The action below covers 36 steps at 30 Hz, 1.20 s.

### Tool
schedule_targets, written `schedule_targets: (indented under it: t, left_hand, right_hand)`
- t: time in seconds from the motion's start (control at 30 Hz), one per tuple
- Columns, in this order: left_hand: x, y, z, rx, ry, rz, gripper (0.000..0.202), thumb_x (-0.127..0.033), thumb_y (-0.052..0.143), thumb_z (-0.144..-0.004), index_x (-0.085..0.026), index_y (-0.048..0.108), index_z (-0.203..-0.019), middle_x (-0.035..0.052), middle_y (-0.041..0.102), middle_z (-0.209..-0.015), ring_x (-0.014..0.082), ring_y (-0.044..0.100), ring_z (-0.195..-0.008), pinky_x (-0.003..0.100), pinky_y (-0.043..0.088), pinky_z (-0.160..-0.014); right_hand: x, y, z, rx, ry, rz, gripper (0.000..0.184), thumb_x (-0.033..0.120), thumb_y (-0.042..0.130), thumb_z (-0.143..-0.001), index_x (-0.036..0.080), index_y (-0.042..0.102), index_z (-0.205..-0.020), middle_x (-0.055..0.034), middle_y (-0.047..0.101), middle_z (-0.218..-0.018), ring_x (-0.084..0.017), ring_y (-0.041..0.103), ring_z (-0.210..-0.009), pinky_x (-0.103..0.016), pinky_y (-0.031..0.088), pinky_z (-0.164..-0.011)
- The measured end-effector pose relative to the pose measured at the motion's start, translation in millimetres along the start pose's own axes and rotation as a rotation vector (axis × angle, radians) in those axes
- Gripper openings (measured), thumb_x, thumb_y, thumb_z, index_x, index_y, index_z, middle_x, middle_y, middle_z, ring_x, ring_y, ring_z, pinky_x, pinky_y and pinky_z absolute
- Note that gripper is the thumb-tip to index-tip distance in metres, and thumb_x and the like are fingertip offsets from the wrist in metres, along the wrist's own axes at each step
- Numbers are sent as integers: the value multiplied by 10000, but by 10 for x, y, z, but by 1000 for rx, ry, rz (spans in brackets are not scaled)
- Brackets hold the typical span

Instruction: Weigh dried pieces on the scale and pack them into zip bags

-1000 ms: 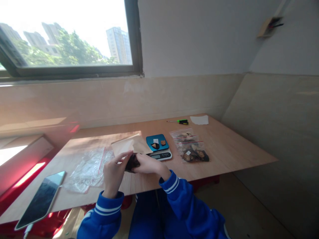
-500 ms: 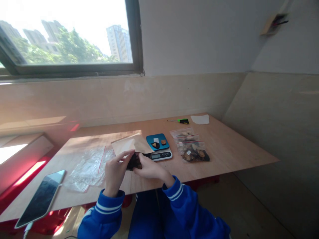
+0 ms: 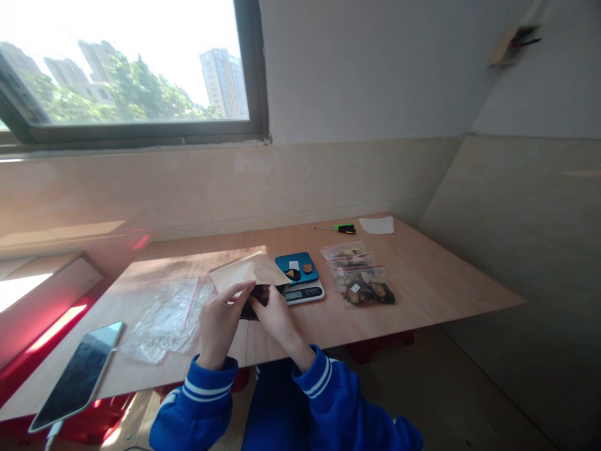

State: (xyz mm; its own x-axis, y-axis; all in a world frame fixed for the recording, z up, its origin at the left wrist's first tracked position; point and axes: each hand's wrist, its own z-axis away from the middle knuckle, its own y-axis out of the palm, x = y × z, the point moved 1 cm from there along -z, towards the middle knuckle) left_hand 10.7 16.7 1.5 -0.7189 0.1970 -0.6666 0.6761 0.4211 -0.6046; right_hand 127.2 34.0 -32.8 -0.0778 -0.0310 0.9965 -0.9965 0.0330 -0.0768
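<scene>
My left hand and my right hand meet over the near edge of the wooden table, both closed on a brown paper pouch with dark contents at its lower end. The pouch tilts up and away from me. Just behind it stands a small digital scale with a blue platform carrying a few small pieces. To the right of the scale lie zip bags of dried pieces.
A pile of empty clear zip bags lies left of my hands. A phone on a cable rests at the near left edge. A green-handled screwdriver and a white paper lie at the back.
My right hand has drawn in toward my left and its forearm has swung closer to my body. The pouch stays held between both hands.
</scene>
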Motion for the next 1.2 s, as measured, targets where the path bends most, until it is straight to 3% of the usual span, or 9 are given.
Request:
schedule_targets:
  t: [0.27, 0.4, 0.6, 0.77, 0.9, 0.97, 1.03, 1.1, 1.2]
  left_hand:
    - [3, -10, -34, -5, -46, -52, 188, -400, 626, -799, -334, 761, -911, -37, 698, -625, 147, 663, -616, 210, 419, -553]
    - [11, 2, -31, -15, -45, -53, 189, -399, 633, -794, -329, 764, -911, -28, 685, -614, 147, 659, -611, 212, 420, -569]
    - [27, 1, -42, -9, -61, -61, 182, -380, 641, -793, -347, 757, -929, -31, 684, -624, 147, 662, -620, 209, 409, -559]
    - [35, -43, -63, -28, -72, -86, 179, -383, 645, -791, -348, 758, -924, -36, 679, -597, 151, 663, -612, 212, 403, -551]
    - [60, -69, -77, -62, -70, -77, 176, -408, 643, -788, -352, 759, -909, -45, 678, -592, 149, 668, -619, 213, 403, -557]
    - [73, -72, -83, -67, -63, -78, 176, -415, 641, -789, -354, 759, -904, -47, 677, -593, 149, 669, -621, 215, 403, -559]
    - [84, -70, -89, -67, -59, -77, 177, -419, 638, -790, -357, 759, -904, -48, 676, -591, 148, 668, -619, 217, 403, -560]
    - [91, -69, -93, -68, -63, -77, 180, -427, 637, -789, -358, 759, -901, -50, 672, -588, 147, 666, -617, 220, 404, -563]
    - [90, -75, -95, -63, -71, -67, 185, -436, 630, -790, -359, 760, -897, -52, 673, -592, 146, 667, -623, 222, 407, -572]
  right_hand:
    - [-84, -116, -38, 212, 51, -242, 230, 139, 653, -690, 164, 550, -894, -69, 681, -967, -229, 658, -992, -369, 526, -877]
    - [-129, -183, -46, 287, -28, -169, 198, 111, 653, -674, 176, 540, -824, -27, 655, -849, -220, 668, -914, -374, 529, -845]
    - [-12, -329, 83, 305, -297, 44, 130, 146, 607, -774, 192, 597, -895, -42, 672, -946, -208, 650, -934, -373, 510, -857]
    - [58, -617, 123, 416, -246, -208, 208, 273, 711, -744, 200, 592, -898, -40, 688, -1013, -194, 656, -968, -349, 510, -887]
    - [12, -1000, -194, 175, -300, -310, 280, 372, 722, -739, 210, 558, -900, -22, 690, -909, -165, 675, -819, -313, 545, -784]
    - [-19, -1157, -452, -2, -393, -102, 241, 391, 626, -819, 203, 549, -947, -44, 692, -951, -161, 672, -843, -300, 541, -787]
    - [-53, -1240, -718, -148, -404, 278, 203, 350, 548, -872, 184, 547, -990, -73, 689, -996, -166, 664, -896, -285, 526, -798]
    - [-87, -1245, -938, -211, -363, 529, 165, 267, 521, -884, 158, 566, -1000, -110, 687, -1005, -196, 651, -932, -310, 502, -817]
    - [-128, -1154, -1118, -209, -319, 692, 177, 142, 477, -877, 136, 609, -994, -165, 678, -1025, -256, 613, -1003, -383, 437, -886]
